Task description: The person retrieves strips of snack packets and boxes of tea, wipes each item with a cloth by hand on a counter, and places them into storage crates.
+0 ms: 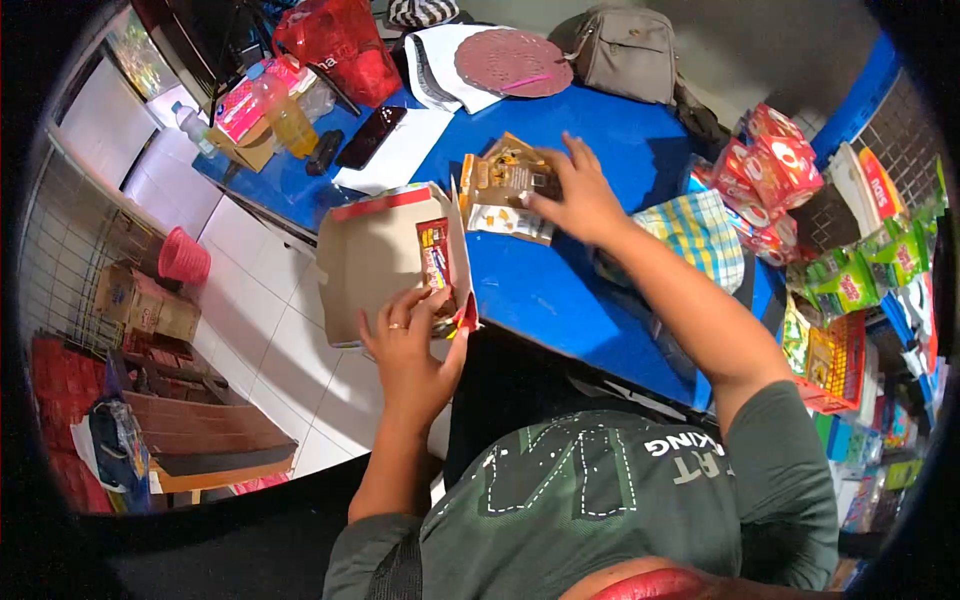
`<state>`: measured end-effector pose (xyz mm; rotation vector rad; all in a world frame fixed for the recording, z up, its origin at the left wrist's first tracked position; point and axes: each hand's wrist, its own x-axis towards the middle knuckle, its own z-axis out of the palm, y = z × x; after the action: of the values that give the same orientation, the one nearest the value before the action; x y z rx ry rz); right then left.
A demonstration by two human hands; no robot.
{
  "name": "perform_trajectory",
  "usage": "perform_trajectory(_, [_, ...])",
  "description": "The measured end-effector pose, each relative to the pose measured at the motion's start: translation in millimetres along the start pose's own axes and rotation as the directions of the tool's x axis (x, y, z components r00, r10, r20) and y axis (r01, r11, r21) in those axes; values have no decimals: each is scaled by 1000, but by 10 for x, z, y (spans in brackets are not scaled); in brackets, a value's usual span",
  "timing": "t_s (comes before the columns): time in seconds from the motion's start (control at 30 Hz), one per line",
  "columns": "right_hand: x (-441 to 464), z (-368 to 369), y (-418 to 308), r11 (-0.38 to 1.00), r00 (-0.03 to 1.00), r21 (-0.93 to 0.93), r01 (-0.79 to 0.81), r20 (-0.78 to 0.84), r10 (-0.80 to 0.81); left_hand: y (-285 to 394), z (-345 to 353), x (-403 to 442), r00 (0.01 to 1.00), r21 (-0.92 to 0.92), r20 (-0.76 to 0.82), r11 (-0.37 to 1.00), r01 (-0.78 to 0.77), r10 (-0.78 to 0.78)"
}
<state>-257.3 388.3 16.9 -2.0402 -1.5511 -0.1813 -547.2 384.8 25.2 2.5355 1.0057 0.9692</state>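
From afar, I see a slim red plastic packet [434,252] inside an open beige cardboard box [370,262], flat brown packaging [505,178] right of it, a rounded grey bag [630,60] beyond.

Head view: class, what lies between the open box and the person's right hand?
In the head view, brown-and-white packaging lies between the box and the right hand, which overlaps the packaging's right side.

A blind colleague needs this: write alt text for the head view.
A person's left hand is at a red packet inside an open box, while the right hand is at brown packaging on a blue table.
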Motion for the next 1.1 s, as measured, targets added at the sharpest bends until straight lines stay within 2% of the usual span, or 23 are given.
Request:
perform_trajectory(0.03, [116, 43, 15, 1000, 1000, 1, 3, 3, -3, -41, -8, -13, 998, 99, 0, 993, 65, -66])
perform_trajectory(0.13, [349, 170, -1, 959, 971, -253, -130, 162, 175, -157, 84, -84, 998, 101, 40, 994, 43, -47])
perform_trajectory(0.17, [370, 174, 6, 960, 971, -248, -127, 168, 172, -207, 118, -110, 998, 101, 60, 994, 30, -36])
perform_trajectory(0.2, [377, 119, 44, 979, 939, -97, -179, 279, 199, -273, 149, -133, 997, 106, 62, 994, 35, -41])
perform_trajectory(0.27, [407, -43, 104, 932, 850, 177, -317, 489, 196, -394, 239, -143, 998, 50, 61, 998, -30, 27])
perform_trajectory(0.3, [343, -93, 88, 932, 849, 171, -319, 489, 201, -414, 269, -143, 996, 16, 60, 998, -65, 64])
perform_trajectory(0.37, [33, -241, -3, 967, 899, 36, -252, 378, 220, -334, 291, -33, 996, 12, 48, 997, -76, 75])
perform_trajectory(0.47, [-432, -552, -98, 957, 896, 63, -282, 375, 239, -201, 344, 257, 994, 16, 30, 994, -106, 106])
perform_trajectory(0.53, [-726, -775, -129, 948, 886, 48, -315, 373, 276, -134, 430, 496, 970, -82, 20, 967, -240, 242])
perform_trajectory(0.57, [-884, -859, -122, 939, 875, 42, -341, 380, 301, -84, 495, 604, 965, -95, 33, 962, -256, 260])
perform_trajectory(0.63, [-1231, -1001, -41, 924, 877, 52, -379, 338, 341, 47, 663, 772, 910, -82, 60, 911, -404, 409])
perform_trajectory(0.8, [-1988, -1288, 191, 881, 871, 43, -471, 180, 457, 459, 956, 919, 841, -42, 153, 854, -519, 519])
perform_trajectory(0.87, [-2207, -1366, 234, 850, 846, 29, -526, 122, 519, 773, 875, 870, 839, -262, 129, 834, -486, 529])
perform_trajectory(0.9, [-2264, -1402, 254, 813, 823, 138, -565, 154, 546, 899, 866, 797, 840, -367, 127, 812, -454, 527])
perform_trajectory(0.93, [-2305, -1440, 285, 763, 802, 247, -597, 190, 566, 1012, 885, 694, 825, -383, 142, 799, -464, 547])
perform_trajectory(0.97, [-2356, -1479, 327, 701, 784, 354, -619, 229, 577, 1128, 892, 571, 795, -460, 290, 806, -372, 533])
perform_trajectory(1.0, [-2410, -1494, 406, 686, 773, 361, -632, 223, 594, 1226, 889, 449, 741, -512, 430, 815, -271, 516])
perform_trajectory(1.03, [-2439, -1479, 518, 620, 778, 480, -621, 280, 563, 1290, 872, 366, 666, -540, 556, 825, -165, 497])
perform_trajectory(1.07, [-2449, -1466, 607, 540, 790, 591, -599, 327, 519, 1303, 890, 306, 655, -538, 560, 824, -178, 507])
perform_trajectory(1.1, [-2469, -1463, 648, 450, 809, 690, -567, 364, 462, 1274, 960, 250, 693, -567, 553, 818, -94, 463])
